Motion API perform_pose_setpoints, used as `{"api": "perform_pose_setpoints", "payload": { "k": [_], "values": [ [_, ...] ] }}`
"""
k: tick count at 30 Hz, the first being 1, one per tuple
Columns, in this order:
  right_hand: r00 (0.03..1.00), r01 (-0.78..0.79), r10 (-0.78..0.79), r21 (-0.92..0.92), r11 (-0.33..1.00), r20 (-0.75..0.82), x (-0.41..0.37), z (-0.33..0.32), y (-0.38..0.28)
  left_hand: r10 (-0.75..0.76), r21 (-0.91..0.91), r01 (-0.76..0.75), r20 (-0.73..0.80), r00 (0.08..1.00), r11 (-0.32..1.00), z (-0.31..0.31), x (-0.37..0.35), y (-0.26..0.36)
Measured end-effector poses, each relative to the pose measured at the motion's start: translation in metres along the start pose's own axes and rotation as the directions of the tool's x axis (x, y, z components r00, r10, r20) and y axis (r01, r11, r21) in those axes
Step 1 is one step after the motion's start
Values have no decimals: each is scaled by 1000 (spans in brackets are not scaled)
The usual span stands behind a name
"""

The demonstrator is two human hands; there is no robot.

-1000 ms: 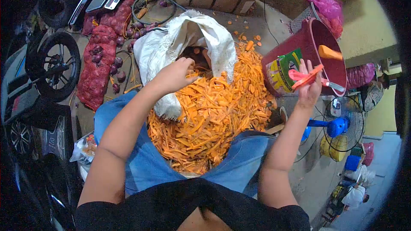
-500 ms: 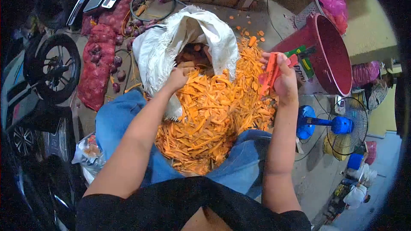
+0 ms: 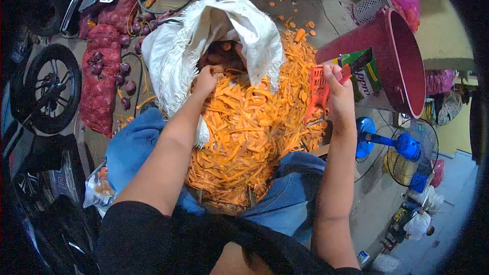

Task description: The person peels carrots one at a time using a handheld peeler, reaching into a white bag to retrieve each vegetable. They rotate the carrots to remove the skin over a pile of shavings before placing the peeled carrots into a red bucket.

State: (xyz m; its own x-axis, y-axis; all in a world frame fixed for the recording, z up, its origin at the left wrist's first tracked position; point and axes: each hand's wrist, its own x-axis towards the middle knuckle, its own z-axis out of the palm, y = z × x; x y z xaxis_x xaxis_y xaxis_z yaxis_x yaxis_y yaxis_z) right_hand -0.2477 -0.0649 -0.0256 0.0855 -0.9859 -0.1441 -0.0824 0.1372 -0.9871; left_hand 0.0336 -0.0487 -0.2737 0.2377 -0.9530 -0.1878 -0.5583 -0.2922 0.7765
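Observation:
My right hand (image 3: 340, 94) is wrapped round a red plastic peeler (image 3: 318, 91) with a slotted body, held upright above the right side of the pile. At the mouth of a white woven sack (image 3: 170, 61), my left hand (image 3: 206, 81) has its fingers curled; what they hold, if anything, is hard to make out. Dark orange carrots (image 3: 224, 53) show dimly inside the sack. Between my knees lies a large heap of orange carrot peelings (image 3: 239, 142), reaching up to the sack's opening. A whole carrot (image 3: 300, 34) and cut slices rest at the heap's far end.
A big red tub (image 3: 356, 35) leans on its side at the right, near a blue fan (image 3: 407, 146). Red net bags of onions (image 3: 99, 91), loose onions and a motorbike wheel (image 3: 52, 89) are at the left. A person (image 3: 418, 224) is far off at lower right.
The peeler has turned so its slotted face shows more. My left hand has shifted slightly up and left at the sack's mouth. The whole view has tilted a little.

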Motion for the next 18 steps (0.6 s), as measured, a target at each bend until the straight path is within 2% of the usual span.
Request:
{"api": "perform_pose_setpoints", "payload": {
  "k": [1,3,4,5,7,8,9,11,12,14,15,17,18],
  "values": [
    [1000,19,-19,20,1000,9,1,0,1,4,1,-4,9,1000,1000,5,6,-2],
    [999,37,-37,33,999,7,1,4,-2,-24,374,-15,100,995,927,18,22,-7],
    [999,2,1,54,999,-40,-1,7,-7,-72,435,-9,168,983,900,23,30,-10],
    [996,-35,41,77,996,-84,-3,9,-8,-71,429,-10,174,982,903,28,37,-19],
    [996,-63,66,48,997,-63,-2,7,-5,40,398,-69,82,996,915,40,46,-42],
    [995,-88,88,22,996,-39,-2,7,-4,-66,400,21,99,993,916,35,44,-34],
    [995,-94,95,18,995,-37,-2,7,-2,-73,397,27,102,992,917,27,44,-23],
    [995,-94,92,-62,994,-43,-2,8,-1,-265,519,62,327,907,853,12,51,-5],
    [995,-93,91,-63,994,-45,0,8,-1,-263,518,60,329,907,853,8,57,-2],
    [994,-110,110,-14,994,-24,0,9,0,-255,596,-42,405,878,802,5,66,0],
    [993,-112,112,-13,994,-27,0,9,1,-256,597,-44,408,877,801,12,66,-8],
    [997,-81,79,-116,990,-14,1,10,3,-190,658,8,206,960,753,25,65,-29],
    [997,-76,75,-116,990,-14,1,10,3,-186,657,8,202,961,753,21,68,-35]
  ]
}}
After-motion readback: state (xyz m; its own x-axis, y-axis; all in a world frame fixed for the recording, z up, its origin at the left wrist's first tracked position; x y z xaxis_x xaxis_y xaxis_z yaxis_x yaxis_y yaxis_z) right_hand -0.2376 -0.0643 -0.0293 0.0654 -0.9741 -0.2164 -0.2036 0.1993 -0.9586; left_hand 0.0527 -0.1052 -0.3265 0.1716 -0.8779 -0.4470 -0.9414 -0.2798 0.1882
